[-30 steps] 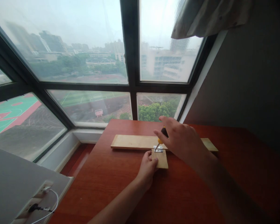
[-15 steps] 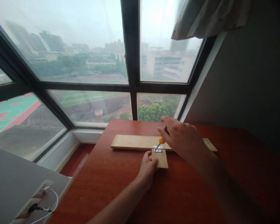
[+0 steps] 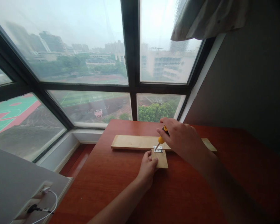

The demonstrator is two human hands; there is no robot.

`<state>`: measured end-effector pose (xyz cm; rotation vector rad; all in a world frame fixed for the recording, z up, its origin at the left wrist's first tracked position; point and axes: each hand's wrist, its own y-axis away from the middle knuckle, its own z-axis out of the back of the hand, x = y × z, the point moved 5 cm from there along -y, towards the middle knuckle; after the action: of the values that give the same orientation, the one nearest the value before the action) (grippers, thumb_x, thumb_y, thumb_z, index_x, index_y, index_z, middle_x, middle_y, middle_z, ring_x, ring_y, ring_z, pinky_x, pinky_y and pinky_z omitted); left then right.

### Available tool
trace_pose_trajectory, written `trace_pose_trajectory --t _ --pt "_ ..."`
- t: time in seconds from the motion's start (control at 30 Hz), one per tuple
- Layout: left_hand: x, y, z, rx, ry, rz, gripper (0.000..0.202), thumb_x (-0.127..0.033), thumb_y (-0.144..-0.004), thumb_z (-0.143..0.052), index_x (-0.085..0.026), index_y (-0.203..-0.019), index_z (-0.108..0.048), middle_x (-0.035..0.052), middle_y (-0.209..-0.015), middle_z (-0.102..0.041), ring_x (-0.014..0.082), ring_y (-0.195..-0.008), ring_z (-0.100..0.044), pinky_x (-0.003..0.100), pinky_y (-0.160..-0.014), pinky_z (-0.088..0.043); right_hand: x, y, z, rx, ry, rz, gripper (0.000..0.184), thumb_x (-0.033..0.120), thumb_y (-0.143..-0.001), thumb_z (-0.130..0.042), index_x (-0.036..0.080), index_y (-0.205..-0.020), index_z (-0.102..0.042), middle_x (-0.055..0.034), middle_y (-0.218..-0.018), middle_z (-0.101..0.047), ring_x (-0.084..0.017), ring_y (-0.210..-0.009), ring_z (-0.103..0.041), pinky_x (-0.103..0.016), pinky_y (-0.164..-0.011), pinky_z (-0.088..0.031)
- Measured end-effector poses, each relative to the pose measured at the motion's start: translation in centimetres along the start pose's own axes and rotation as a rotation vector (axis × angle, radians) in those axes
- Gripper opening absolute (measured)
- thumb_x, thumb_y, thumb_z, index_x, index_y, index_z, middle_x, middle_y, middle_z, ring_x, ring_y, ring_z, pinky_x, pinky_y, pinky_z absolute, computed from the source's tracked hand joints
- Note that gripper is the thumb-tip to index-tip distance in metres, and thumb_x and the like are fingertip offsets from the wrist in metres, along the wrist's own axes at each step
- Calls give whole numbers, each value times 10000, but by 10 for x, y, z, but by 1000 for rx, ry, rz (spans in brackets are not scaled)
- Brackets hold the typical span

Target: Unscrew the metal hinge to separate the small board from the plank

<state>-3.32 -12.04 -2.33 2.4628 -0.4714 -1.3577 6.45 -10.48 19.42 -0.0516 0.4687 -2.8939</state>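
A long pale wooden board (image 3: 133, 142) lies across the far part of the red-brown table (image 3: 182, 193). A small wooden piece (image 3: 161, 159) butts against its near edge, and a small metal hinge (image 3: 158, 149) bridges the two. My left hand (image 3: 147, 169) grips the left edge of the small piece, thumb on top. My right hand (image 3: 180, 138) is closed round a screwdriver (image 3: 161, 140) with a yellow and black handle. Its tip rests on the hinge.
Large windows with dark frames (image 3: 130, 62) stand just beyond the table's far edge. A grey wall (image 3: 252, 77) rises at the right. A curtain (image 3: 207, 15) hangs at the top right. At the lower left, a white socket with a plugged cable (image 3: 37, 207) sits on a grey surface.
My right hand has shifted slightly on the screwdriver handle, fingers turning round it. The tip stays on the hinge and my left hand has not moved.
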Motion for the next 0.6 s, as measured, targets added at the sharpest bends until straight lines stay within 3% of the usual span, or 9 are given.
trace_pose_trajectory --t 0.1,0.2,0.4,0.5,0.6 --pt "0 0 0 6 -2 -5 393 -93 -708 -643 -154 -1068 -500 111 -989 -688 187 -822 -664 276 -718 -529 2 0 1 -13 -56 52 302 269 -898 -425 226 -1172 -543 -54 -1103 -663 -202 -807 -659 -293 -601 -411" --pt "-1 1 0 16 -10 -10 398 -117 -696 -662 -160 -1059 -503 108 -980 -689 198 -817 -668 282 -704 -529 4 2 3 -37 -106 96 399 191 -818 -474 215 -1215 -511 -57 -1210 -616 -201 -907 -641 -293 -665 -430" --pt "-1 1 -1 18 -19 -11 395 -136 -695 -666 -168 -1053 -504 110 -1013 -679 205 -833 -664 295 -705 -532 0 1 2 -50 13 -23 316 406 -914 -432 230 -1147 -553 -56 -1096 -665 -220 -763 -656 -309 -557 -390" --pt "-1 1 -1 17 -12 -10 400 -128 -699 -659 -166 -1064 -499 113 -1025 -675 197 -835 -660 287 -706 -530 0 0 0 -26 -10 -23 273 358 -926 -411 235 -1117 -563 -45 -1049 -678 -211 -753 -656 -305 -565 -387" --pt "-2 1 -1 25 -3 -9 408 -132 -693 -668 -163 -1064 -500 104 -985 -681 191 -815 -661 276 -700 -527 1 1 2 -22 -93 30 307 255 -861 -467 229 -1159 -536 -46 -1101 -661 -208 -867 -647 -299 -640 -413"
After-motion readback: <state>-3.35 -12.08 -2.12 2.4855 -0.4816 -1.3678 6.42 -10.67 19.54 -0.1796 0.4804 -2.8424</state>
